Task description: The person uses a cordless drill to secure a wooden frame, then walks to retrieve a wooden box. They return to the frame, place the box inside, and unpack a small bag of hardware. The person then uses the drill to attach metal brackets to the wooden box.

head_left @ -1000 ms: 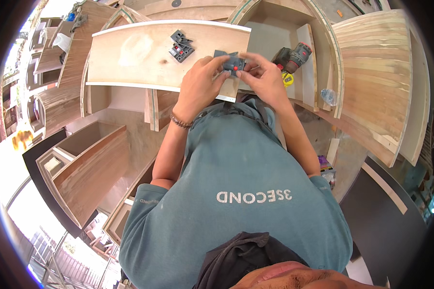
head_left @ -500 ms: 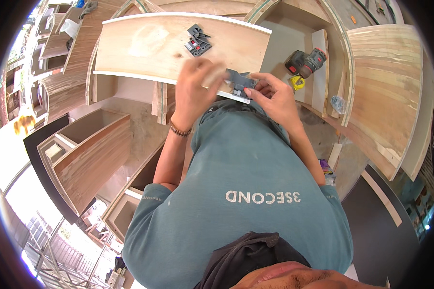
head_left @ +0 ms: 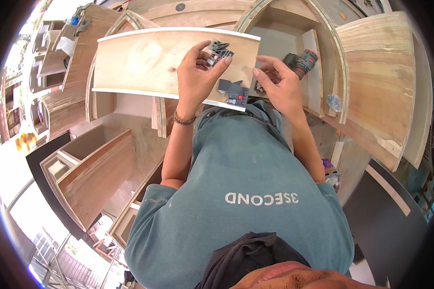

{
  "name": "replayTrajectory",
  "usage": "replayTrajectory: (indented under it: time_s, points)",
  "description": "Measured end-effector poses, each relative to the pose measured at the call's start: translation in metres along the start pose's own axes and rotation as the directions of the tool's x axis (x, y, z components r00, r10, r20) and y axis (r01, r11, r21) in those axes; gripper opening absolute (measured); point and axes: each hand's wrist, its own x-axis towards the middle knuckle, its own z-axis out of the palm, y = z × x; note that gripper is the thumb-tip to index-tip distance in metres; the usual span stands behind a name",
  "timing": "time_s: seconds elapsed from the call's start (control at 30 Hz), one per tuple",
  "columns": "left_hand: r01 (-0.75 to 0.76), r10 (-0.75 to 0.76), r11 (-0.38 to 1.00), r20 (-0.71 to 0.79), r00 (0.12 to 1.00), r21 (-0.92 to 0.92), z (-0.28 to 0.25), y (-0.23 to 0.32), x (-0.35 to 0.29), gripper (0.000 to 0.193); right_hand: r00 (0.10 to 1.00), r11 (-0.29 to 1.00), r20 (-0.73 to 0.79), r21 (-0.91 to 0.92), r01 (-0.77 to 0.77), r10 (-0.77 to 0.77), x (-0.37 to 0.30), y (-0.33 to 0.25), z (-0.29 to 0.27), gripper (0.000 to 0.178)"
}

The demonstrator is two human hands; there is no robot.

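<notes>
My left hand [head_left: 196, 72] is closed round a dark grey plastic clip with red tabs [head_left: 220, 53], pinched between thumb and fingers above the plywood panel [head_left: 125, 60]. Whether it has one or two such pieces is unclear. A second grey clip with a red button [head_left: 234, 92] lies at the panel's near right corner, against its white edge. My right hand [head_left: 280, 82] hovers just off the panel's right end, thumb and fingers apart, seemingly holding nothing. Its curled lower fingers are partly hidden.
A cordless drill [head_left: 303, 63] lies in the open wooden cabinet at the right, partly behind my right hand. A crumpled clear plastic bundle [head_left: 333, 102] rests on the cabinet's edge. Wooden boxes [head_left: 89, 166] stand at the left, a plywood board [head_left: 376, 72] at the right.
My left hand has reached up and taken a grey clip off the panel. My right hand has let go of the corner clip and shifted right. The panel appears slightly lower and left.
</notes>
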Motion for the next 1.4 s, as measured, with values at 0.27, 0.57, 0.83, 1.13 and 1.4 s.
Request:
replayTrajectory:
  time_s: [0.27,0.57,0.83,1.13,1.4]
  points:
    - [0.491,-0.202,0.732,0.538,0.818,-0.472,-0.003,0.005,0.017,0.044,0.989,0.990,0.094,0.100,0.103,-0.112,0.011,-0.003,0.003,0.040]
    - [0.202,-0.040,0.836,0.312,0.949,-0.510,0.031,0.011,0.019,0.039,0.951,0.812,0.188,0.497,-0.307,0.245,0.010,-0.002,0.019,0.030]
    - [0.066,-0.012,0.994,0.502,0.865,-0.089,0.017,0.012,0.042,0.043,0.977,0.902,0.056,0.377,-0.210,0.204,0.025,0.012,0.008,0.032]
    - [-0.497,0.420,0.848,0.338,0.842,0.183,0.015,0.006,0.035,0.054,0.958,0.820,-0.028,0.525,-0.228,0.284,0.037,0.023,0.018,0.042]
    - [-0.519,0.444,0.805,0.289,0.848,0.287,0.020,-0.004,0.038,0.039,0.971,0.993,-0.210,0.052,-0.109,0.118,0.049,0.029,0.008,0.049]
